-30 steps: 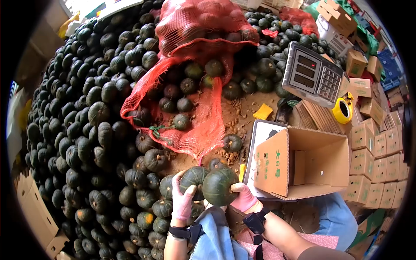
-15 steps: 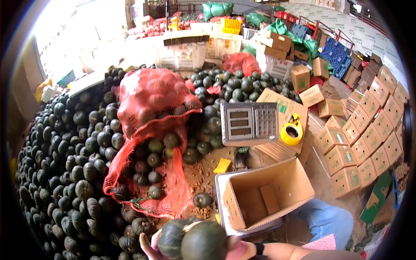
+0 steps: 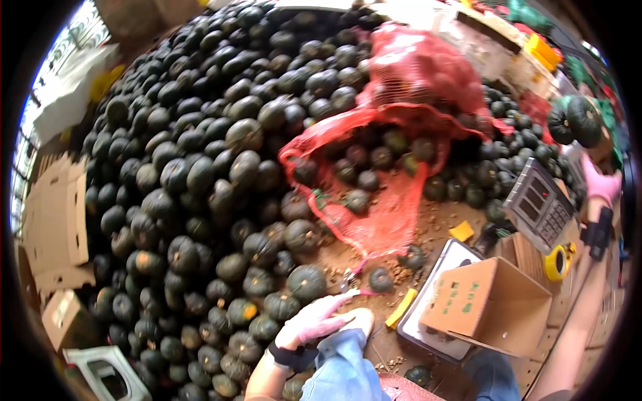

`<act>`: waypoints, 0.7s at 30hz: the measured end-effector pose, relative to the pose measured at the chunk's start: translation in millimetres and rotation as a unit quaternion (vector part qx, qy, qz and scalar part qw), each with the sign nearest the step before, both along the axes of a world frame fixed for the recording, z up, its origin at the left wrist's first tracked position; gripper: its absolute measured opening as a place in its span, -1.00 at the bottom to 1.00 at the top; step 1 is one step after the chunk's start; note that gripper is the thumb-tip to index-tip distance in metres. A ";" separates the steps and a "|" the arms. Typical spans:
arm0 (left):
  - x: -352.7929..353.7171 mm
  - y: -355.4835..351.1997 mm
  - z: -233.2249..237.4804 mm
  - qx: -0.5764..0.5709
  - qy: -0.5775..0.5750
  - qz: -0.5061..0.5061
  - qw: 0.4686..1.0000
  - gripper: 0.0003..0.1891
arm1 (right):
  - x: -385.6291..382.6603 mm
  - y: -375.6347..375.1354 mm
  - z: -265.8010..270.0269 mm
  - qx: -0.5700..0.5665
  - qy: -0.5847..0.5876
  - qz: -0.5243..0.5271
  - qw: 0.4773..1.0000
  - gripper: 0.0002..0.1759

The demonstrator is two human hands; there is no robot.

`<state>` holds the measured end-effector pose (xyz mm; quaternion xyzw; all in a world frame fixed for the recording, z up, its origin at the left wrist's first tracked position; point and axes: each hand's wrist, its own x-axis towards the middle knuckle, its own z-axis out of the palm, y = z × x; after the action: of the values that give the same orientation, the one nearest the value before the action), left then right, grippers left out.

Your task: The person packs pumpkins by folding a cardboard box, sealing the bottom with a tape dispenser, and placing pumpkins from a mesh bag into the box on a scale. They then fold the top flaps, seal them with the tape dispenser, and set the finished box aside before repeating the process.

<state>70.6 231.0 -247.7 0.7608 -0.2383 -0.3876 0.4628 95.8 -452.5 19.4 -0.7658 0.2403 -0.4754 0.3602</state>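
My left hand point(image 3: 319, 319), in a pink glove, is stretched out above my knee with nothing in it. Its fingers point toward a small dark green squash point(image 3: 381, 279) on the floor, and a larger squash point(image 3: 307, 283) lies just above it. Far to the right, my right hand point(image 3: 602, 180), also pink-gloved, has its fingers apart. Two dark green squashes, a ribbed one point(image 3: 560, 125) and a rounder one point(image 3: 584, 121), appear in the air just beyond that hand, with a small gap between. An open cardboard box point(image 3: 461, 297) stands tilted on a scale platform point(image 3: 428, 321).
A large heap of squashes point(image 3: 200, 174) fills the left. A red mesh sack point(image 3: 421, 67) spills squashes at the centre. The scale's display point(image 3: 540, 204) stands by a yellow tape roll point(image 3: 556, 262). Flattened cardboard point(image 3: 57, 220) and a plastic stool point(image 3: 110, 374) are at far left.
The two squashes have gone from between my hands at the bottom to the far upper right. My right arm has swung out, my left hand has let go, and the view has turned left.
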 end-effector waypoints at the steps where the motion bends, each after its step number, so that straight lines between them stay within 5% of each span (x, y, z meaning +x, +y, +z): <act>1: -2.1 10.4 -11.1 -0.006 -0.068 0.012 0.998 -0.32 | -2.0 -11.9 -1.1 -0.017 0.009 -0.024 1.000 -0.36; 6: -2.1 40.5 -23.9 0.107 -0.066 0.029 0.992 -0.31 | -14.2 -10.8 -13.4 -0.109 0.047 -0.077 0.990 -0.39; 9: -2.1 41.3 -36.4 0.133 -0.086 0.023 0.987 -0.29 | -26.6 90.5 -7.1 -0.200 0.156 -0.164 0.953 -0.32; 11: 4.6 39.8 -41.6 0.157 -0.112 0.062 0.979 -0.26 | -41.9 125.8 -0.3 0.100 -0.014 0.039 0.994 -0.52; 12: 13.1 36.9 -48.0 0.149 -0.159 0.112 0.969 -0.20 | -52.4 140.0 2.3 0.247 -0.100 0.142 0.953 -0.60; 13: 25.7 36.2 -71.2 0.167 -0.222 0.175 0.945 -0.13 | -74.1 151.7 12.4 0.445 -0.100 0.237 0.858 -0.63; 17: 126.1 22.0 -118.0 0.260 -0.313 0.336 0.849 -0.04 | -133.9 288.5 -27.5 0.513 -0.188 0.157 0.823 -0.59; 18: 147.5 17.3 -129.8 0.280 -0.331 0.349 0.831 -0.09 | -146.3 304.4 -42.9 0.434 -0.030 0.286 0.854 -0.47; 20: 172.2 13.0 -142.3 0.376 -0.247 0.276 0.850 -0.12 | -166.3 359.3 -67.5 0.402 0.132 0.287 0.859 -0.36; 21: 173.3 8.7 -142.2 0.371 -0.256 0.293 0.843 -0.16 | -161.2 391.4 -74.9 0.427 0.174 0.382 0.801 -0.39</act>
<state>243.8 239.7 -389.9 0.9822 0.0474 -0.0845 0.1608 -65.5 -61.1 -55.6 -0.6341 0.1654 -0.0075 0.7553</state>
